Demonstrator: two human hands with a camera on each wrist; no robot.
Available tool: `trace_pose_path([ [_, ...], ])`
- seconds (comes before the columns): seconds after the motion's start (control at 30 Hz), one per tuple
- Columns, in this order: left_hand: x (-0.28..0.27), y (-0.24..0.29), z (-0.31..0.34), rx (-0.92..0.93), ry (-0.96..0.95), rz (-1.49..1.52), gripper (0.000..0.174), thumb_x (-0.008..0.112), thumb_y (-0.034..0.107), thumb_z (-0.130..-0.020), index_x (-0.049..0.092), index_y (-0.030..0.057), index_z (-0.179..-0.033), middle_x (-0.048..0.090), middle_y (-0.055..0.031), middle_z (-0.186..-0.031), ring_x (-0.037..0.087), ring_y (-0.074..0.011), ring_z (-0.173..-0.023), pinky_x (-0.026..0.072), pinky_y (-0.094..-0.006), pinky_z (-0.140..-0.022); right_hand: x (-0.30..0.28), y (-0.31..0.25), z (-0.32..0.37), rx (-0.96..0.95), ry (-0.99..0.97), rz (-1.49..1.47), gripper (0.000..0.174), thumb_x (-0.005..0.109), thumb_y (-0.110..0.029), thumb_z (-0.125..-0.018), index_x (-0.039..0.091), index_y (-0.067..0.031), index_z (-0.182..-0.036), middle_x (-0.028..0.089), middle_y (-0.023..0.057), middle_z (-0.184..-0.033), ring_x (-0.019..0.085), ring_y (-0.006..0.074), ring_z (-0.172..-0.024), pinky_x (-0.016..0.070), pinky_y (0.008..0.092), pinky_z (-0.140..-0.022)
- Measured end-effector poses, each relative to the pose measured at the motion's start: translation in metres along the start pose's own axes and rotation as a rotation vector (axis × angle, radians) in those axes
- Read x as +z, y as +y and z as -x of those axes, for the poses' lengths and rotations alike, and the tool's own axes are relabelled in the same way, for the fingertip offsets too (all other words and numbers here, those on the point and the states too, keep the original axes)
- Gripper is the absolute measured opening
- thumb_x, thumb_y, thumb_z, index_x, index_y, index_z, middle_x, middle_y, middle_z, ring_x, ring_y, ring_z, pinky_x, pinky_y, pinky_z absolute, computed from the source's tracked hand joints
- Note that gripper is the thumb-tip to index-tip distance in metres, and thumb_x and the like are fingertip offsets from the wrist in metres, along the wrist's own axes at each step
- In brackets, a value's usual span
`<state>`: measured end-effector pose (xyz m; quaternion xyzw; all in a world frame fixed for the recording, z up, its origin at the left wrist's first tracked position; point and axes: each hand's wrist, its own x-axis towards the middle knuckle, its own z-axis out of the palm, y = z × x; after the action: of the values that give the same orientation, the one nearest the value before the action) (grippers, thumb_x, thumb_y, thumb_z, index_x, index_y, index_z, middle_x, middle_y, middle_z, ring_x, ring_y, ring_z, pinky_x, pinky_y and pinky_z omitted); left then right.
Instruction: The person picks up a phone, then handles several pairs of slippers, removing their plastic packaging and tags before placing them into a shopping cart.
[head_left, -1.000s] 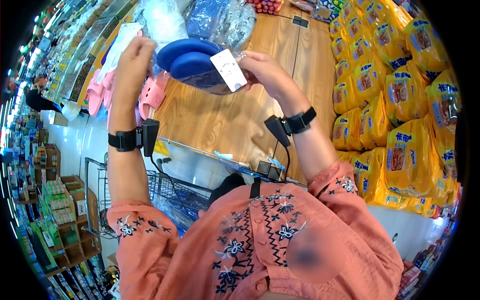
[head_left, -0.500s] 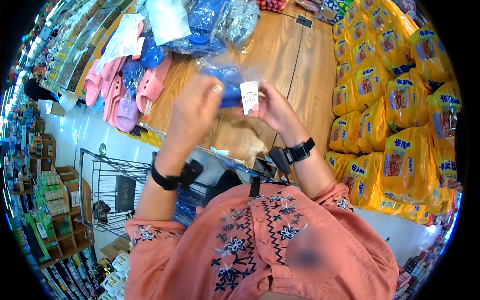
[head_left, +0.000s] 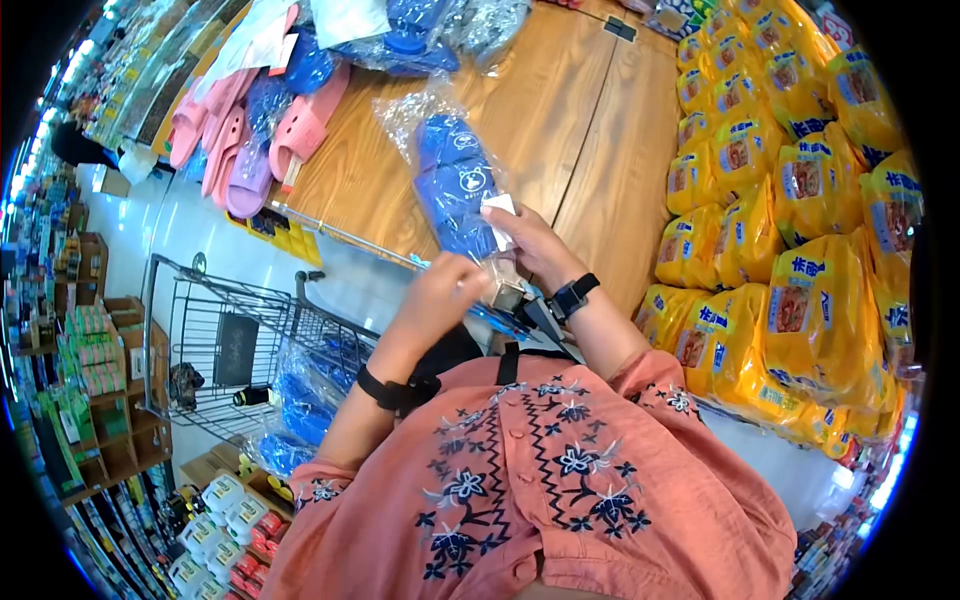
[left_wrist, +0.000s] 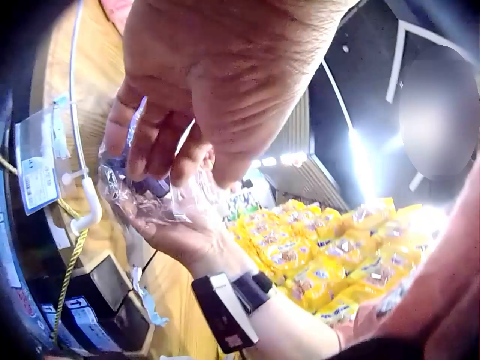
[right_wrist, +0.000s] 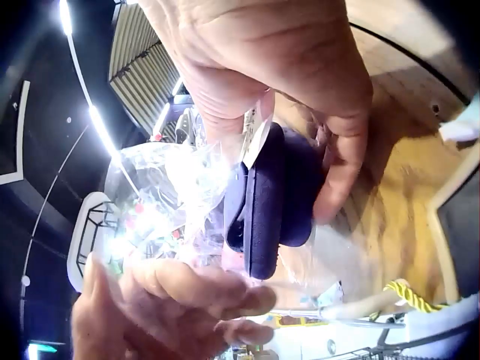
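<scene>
Blue slippers with a white bear print (head_left: 462,185) lie in a clear plastic bag (head_left: 398,115) above the table's near edge. My right hand (head_left: 540,245) grips their near right side, with a white tag (head_left: 500,222) by its fingers. In the right wrist view, that hand (right_wrist: 277,67) has thumb and fingers around the dark blue soles (right_wrist: 264,210). At the bag's near end, the bent fingers of my left hand (head_left: 435,305) meet crumpled plastic. The left wrist view shows this left hand (left_wrist: 217,82) over the plastic (left_wrist: 169,202); its fingertips are partly hidden.
Pink slippers (head_left: 300,130) and bagged blue ones (head_left: 405,45) lie on the wooden table (head_left: 540,120), at its left and back. Yellow packages (head_left: 800,290) are stacked on the right. A wire shopping cart (head_left: 185,330) stands at the lower left, with blue bagged goods (head_left: 300,400) beside it.
The bagged slippers have come down toward the body and turned, so their bear print shows. My left hand has moved down and right to the bag's near end; the right hand keeps its hold.
</scene>
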<state>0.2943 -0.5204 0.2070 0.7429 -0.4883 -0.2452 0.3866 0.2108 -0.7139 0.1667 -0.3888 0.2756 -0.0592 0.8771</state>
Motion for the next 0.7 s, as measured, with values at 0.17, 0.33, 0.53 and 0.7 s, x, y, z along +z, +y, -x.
trace_pose_path([
  [0.17, -0.016, -0.034, -0.012, -0.549, 0.34, 0.587, 0.05, 0.056, 0.043, -0.101, 0.054, -0.0013, -0.125, 0.065, -0.0104, -0.108, 0.067, -0.0232, -0.102, 0.0582, -0.0345, -0.075, 0.003, 0.013, -0.013, 0.021, 0.003, 0.021, 0.035, 0.068, -0.018, -0.09, 0.059, -0.0032, -0.121, 0.069, 0.0058, -0.103, 0.07, 0.0185, -0.087, 0.0583, 0.0355, -0.075],
  [0.33, -0.01, -0.015, -0.023, -0.486, 0.133, 1.108, 0.053, 0.057, 0.042, -0.1, 0.053, -0.0006, -0.132, 0.067, -0.0135, -0.118, 0.069, -0.0254, -0.104, 0.0605, -0.0397, -0.078, 0.014, 0.006, 0.0, -0.049, -0.089, 0.081, 0.042, 0.068, -0.025, -0.093, 0.058, 0.0005, -0.126, 0.069, 0.0102, -0.11, 0.069, 0.0233, -0.096, 0.058, 0.0399, -0.079],
  [0.53, -0.016, -0.022, -0.031, -0.463, 0.168, 1.277, 0.049, 0.056, 0.042, -0.1, 0.056, 0.0051, -0.132, 0.069, -0.0111, -0.116, 0.071, -0.0224, -0.092, 0.0577, -0.0326, -0.067, 0.039, -0.043, 0.028, -0.003, -0.114, 0.071, 0.053, 0.051, -0.048, -0.102, 0.058, -0.0028, -0.129, 0.068, 0.0106, -0.109, 0.068, 0.0231, -0.093, 0.0581, 0.0387, -0.082],
  [0.7, -0.058, -0.004, -0.036, -0.477, 0.165, 1.062, 0.063, 0.049, 0.059, -0.099, 0.054, 0.0071, -0.134, 0.07, -0.0109, -0.115, 0.071, -0.0226, -0.093, 0.0576, -0.0322, -0.067, 0.047, -0.053, 0.013, -0.255, 0.085, 0.405, 0.037, 0.044, -0.031, -0.104, 0.066, -0.001, -0.105, 0.067, 0.0054, -0.086, 0.062, 0.0133, -0.072, 0.0514, 0.0272, -0.063],
])
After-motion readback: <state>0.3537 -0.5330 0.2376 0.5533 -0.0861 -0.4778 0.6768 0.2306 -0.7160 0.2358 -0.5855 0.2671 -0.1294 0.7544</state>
